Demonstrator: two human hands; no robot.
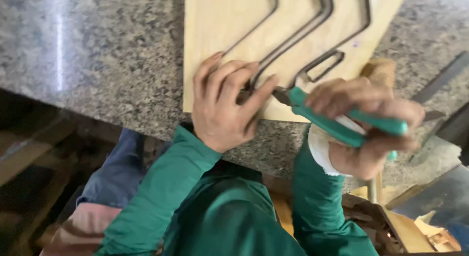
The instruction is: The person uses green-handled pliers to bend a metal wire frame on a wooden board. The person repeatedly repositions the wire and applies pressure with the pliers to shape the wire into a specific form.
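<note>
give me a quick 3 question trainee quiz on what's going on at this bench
1. True or false: the right hand holds pliers with green handles.
2. What does the left hand press on? A) a wooden board with metal strips set in it B) a glass sheet C) a cloth
3. Fill in: the wooden board lies on a speckled ______ counter.

Key
1. True; the plier jaws point at a metal strip near the left fingertips.
2. A
3. Stone, granite-like.
</note>
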